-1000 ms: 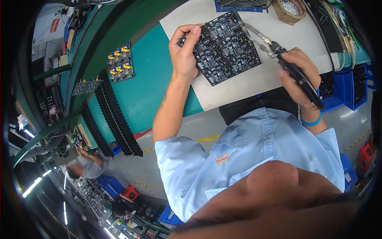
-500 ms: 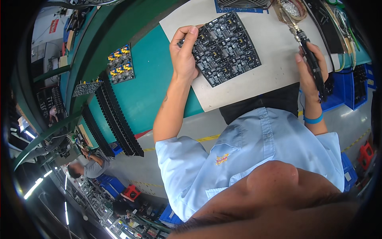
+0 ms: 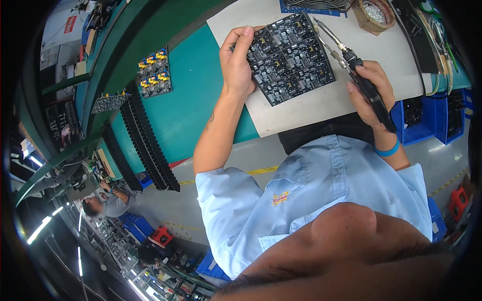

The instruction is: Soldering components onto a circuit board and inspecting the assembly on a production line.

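So my left hand (image 3: 238, 62) is clamped on the left edge of a black circuit board panel (image 3: 291, 57), thumb over the top and fingers curled at the rim, while my right hand (image 3: 369, 93) is wrapped tight around a soldering iron (image 3: 351, 65) with a black grip and a long shiny metal shaft. The tip sits right at the panel's upper right corner, though I can't tell if it's actually touching. The panel is matte black, split into squarish sections and peppered with tiny pale components, lying flat and turned at an angle on a pale grey mat (image 3: 321, 100) over the teal bench top (image 3: 196, 100). Just past the iron there's a round brownish holder full of silvery wire wool (image 3: 374, 12), and a blue-edged thing (image 3: 311, 6) right behind the panel. Off to my left on the teal sit another dark board with yellow and blue parts (image 3: 154, 72) and some long black ribbed racks (image 3: 145, 138). Blue bins (image 3: 427, 115) hang below the bench on my right, and there's a blue band on my right wrist (image 3: 387, 149). Another person (image 3: 108, 200) is working further down the line.
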A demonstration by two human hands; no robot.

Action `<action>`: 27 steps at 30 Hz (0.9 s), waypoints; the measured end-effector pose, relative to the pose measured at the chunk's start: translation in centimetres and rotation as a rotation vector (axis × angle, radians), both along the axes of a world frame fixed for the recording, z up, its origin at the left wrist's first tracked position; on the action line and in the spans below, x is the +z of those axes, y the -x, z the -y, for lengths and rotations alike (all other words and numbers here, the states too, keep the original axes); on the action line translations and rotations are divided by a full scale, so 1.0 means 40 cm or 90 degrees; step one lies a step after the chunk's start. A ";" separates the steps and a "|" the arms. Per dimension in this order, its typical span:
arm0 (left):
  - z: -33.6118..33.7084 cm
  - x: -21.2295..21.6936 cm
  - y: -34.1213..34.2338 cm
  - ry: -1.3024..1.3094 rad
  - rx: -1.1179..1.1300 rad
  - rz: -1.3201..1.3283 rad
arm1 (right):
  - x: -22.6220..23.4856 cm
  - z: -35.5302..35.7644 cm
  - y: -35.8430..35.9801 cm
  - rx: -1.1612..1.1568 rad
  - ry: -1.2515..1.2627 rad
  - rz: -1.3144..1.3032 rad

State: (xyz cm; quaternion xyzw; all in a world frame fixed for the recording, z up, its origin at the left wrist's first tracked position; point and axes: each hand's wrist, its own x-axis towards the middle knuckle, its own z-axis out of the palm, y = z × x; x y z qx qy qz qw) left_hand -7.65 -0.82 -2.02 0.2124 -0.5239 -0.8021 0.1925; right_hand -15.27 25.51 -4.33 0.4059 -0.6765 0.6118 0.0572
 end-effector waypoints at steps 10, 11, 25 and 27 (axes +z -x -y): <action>0.007 -0.005 -0.001 -0.011 -0.010 0.000 | 0.001 -0.002 -0.002 -0.002 -0.010 -0.001; 0.007 -0.006 0.000 -0.007 -0.012 -0.003 | 0.002 -0.003 -0.002 -0.005 -0.010 -0.004; -0.003 0.005 -0.001 0.007 0.011 0.007 | 0.000 -0.002 -0.006 -0.014 -0.011 -0.030; -0.001 0.005 -0.001 0.001 0.013 0.027 | 0.001 -0.002 -0.007 -0.006 -0.015 -0.026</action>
